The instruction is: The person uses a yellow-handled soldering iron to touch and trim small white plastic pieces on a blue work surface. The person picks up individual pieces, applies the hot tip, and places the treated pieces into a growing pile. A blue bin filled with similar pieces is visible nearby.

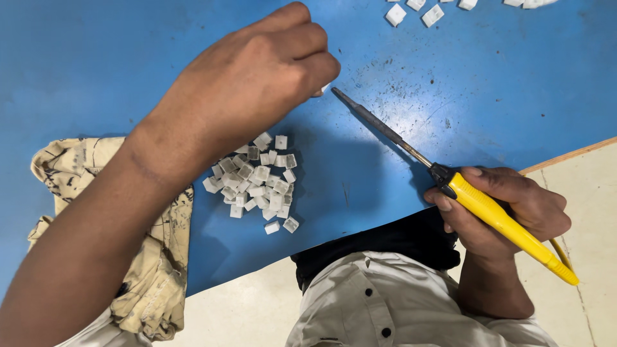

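My left hand (257, 77) is closed around a small white plastic piece (323, 88), of which only a corner shows past my fingers, held just above the blue table (463, 90). My right hand (508, 209) grips a soldering iron (488, 211) by its yellow handle. Its dark metal tip (339, 94) points up and left, almost touching the white piece. A heap of several small white plastic pieces (257, 183) lies on the table under my left wrist.
A crumpled beige cloth (154, 257) lies at the table's left front edge. More white pieces (414, 11) sit at the far edge, top right. A pale floor (591, 212) shows to the right. My white shirt (385, 302) fills the lower middle.
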